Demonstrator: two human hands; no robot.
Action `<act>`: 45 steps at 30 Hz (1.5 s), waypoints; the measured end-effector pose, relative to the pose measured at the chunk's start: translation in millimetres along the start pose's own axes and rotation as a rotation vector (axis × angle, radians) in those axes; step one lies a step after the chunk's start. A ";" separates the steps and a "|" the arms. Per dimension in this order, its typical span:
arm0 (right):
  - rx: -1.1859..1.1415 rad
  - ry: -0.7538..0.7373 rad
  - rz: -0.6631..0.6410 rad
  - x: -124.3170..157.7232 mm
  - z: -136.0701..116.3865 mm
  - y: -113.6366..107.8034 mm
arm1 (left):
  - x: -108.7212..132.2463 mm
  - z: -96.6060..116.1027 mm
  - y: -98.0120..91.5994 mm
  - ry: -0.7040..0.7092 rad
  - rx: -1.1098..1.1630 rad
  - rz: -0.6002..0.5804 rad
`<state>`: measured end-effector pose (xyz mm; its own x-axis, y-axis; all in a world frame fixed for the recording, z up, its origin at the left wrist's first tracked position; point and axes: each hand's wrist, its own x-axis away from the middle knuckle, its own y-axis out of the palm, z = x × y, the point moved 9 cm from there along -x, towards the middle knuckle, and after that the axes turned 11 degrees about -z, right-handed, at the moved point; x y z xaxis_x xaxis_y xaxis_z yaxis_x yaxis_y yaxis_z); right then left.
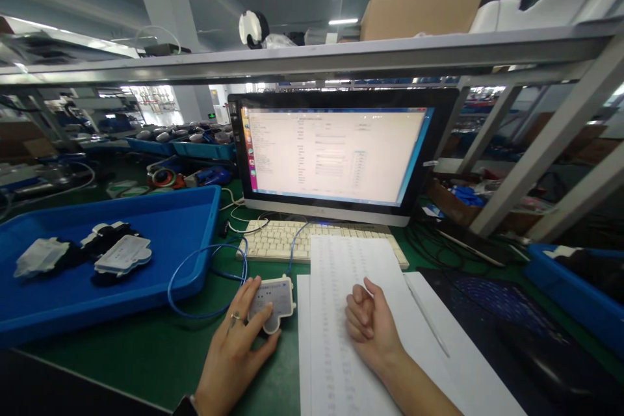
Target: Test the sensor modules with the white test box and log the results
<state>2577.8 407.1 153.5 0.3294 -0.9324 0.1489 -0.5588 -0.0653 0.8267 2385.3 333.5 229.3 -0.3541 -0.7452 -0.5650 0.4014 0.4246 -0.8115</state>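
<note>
My left hand (237, 348) lies on a small white device (273, 301) on the green bench, with fingers and thumb wrapped round its edges. A blue cable (205, 276) runs from the device in a loop toward the keyboard. My right hand (371, 325) rests on printed paper sheets (341, 312), its fingers curled loosely into the palm, and I see nothing in it. Beyond the hands stands a cream keyboard (277, 240) and a lit monitor (336, 156).
A blue tray (160, 253) at the left holds white devices (124, 253) like the one in hand. A dark mouse pad (497, 318) and mouse lie at the right, next to another blue bin (575, 292). A metal shelf (312, 58) runs overhead with slanted braces at the right.
</note>
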 end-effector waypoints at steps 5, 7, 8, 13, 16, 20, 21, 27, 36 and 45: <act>-0.008 0.014 0.014 1.2 0.6 -0.1 | -1.0 -0.8 0.7 -0.026 0.003 -0.033; -0.015 0.016 0.024 1.8 0.7 0.0 | -1.4 -0.5 0.9 -0.034 0.002 -0.044; -0.018 0.016 0.029 2.1 0.7 0.1 | -1.6 -0.4 1.2 -0.037 0.004 -0.049; -0.022 0.013 0.021 2.2 0.9 1.7 | -1.8 -0.6 2.0 -0.043 0.011 -0.055; -0.017 0.016 -0.005 1.7 1.1 3.3 | -1.6 -0.7 1.1 -0.041 0.016 -0.043; -0.013 0.008 0.000 2.0 0.5 1.5 | -1.7 -1.0 1.4 -0.046 0.011 -0.052; -0.013 0.006 0.004 2.2 0.3 0.7 | -1.8 -0.9 1.5 -0.046 0.011 -0.054; 0.000 0.000 -0.024 1.5 0.5 1.1 | -1.5 -1.1 1.4 -0.047 0.017 -0.052; 0.005 0.006 -0.004 2.1 0.4 0.3 | -2.5 -1.5 2.1 -0.053 0.018 -0.059; 0.009 0.007 -0.021 0.8 1.8 -0.4 | -1.6 -2.0 1.2 -0.053 0.027 -0.048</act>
<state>2576.9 405.7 152.3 0.3460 -0.9284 0.1353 -0.5588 -0.0881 0.8246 2384.6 336.3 228.9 -0.3288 -0.7910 -0.5160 0.4077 0.3739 -0.8331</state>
